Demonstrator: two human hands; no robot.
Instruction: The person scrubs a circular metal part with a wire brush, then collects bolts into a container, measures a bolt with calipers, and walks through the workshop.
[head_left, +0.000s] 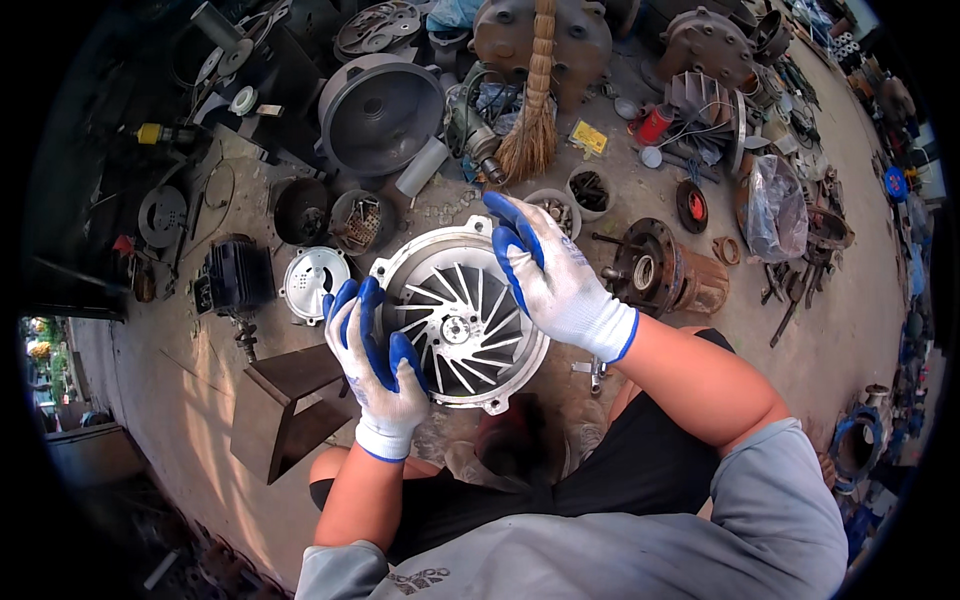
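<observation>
A round silver metal housing (523, 368) with lugs on its rim lies in front of me. Inside it sits a bladed impeller (482, 303) with a hub at its centre. My left hand (376, 365), in a white glove with blue coating, is over the housing's left rim, fingers stretched and thumb apart. Gloved the same way, my right hand (560, 278) is over the upper right rim, fingers extended and slightly bent. Neither hand shows anything held. Whether the gloves touch the rim I cannot tell.
Left stand a black motor (236, 273), a perforated silver disc (316, 284) and an angular metal frame (290, 412). Beyond are a large grey casing (380, 115), tubs of bolts (362, 222), a power drill (470, 135) and a straw broom (535, 140). Right lies a rusty flanged part (700, 280).
</observation>
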